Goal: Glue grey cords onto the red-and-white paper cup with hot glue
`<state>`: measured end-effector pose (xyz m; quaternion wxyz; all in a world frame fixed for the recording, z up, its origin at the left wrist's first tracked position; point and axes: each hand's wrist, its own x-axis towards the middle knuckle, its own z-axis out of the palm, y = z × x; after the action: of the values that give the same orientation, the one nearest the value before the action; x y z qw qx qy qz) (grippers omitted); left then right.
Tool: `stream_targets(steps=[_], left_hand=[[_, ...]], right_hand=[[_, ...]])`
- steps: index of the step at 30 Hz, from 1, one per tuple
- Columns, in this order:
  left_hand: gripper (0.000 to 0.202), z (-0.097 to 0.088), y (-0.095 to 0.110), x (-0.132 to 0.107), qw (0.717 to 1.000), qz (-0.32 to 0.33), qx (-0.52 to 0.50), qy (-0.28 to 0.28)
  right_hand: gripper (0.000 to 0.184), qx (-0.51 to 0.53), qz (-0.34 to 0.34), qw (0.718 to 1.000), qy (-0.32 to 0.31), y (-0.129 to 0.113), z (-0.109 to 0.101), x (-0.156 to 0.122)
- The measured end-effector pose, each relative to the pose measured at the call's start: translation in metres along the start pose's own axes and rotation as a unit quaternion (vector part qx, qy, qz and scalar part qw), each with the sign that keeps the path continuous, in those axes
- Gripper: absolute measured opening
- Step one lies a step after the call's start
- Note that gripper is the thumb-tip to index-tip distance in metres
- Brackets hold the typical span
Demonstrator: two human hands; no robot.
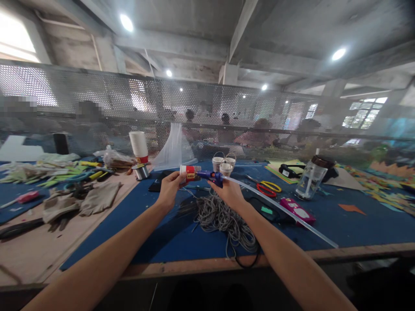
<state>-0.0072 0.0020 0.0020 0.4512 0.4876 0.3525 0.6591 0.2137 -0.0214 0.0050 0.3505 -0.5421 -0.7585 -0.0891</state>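
Head view: both hands raised over the blue mat (324,224), working a glue gun against a small roll.

Left hand (169,188) has its fingers closed around a white roll with red band (189,171), held level so its end meets the nozzle. Right hand (229,193) is wrapped around the blue glue gun (210,176), fingers shut on the grip; a long clear glue stick (285,211) trails back from the gun past the right wrist, low over the mat. Directly under both sets of fingers lies a grey cord bundle (223,218). Beyond the fingertips stand small paper cups (224,164); a stack of cups (139,146) stands further left. Red and yellow rings (268,187) and a clear jar (309,179) sit right of the right hand.
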Motion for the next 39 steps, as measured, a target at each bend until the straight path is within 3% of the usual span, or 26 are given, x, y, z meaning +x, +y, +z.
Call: stream_targets(steps=[39], left_hand=[[0.033,-0.0018,-0.0002,0.0027,1.0,-0.008,-0.011,0.005]], right_hand=[[0.046,-0.016,-0.025,1.0,0.01,0.0052,0.007,-0.0002]])
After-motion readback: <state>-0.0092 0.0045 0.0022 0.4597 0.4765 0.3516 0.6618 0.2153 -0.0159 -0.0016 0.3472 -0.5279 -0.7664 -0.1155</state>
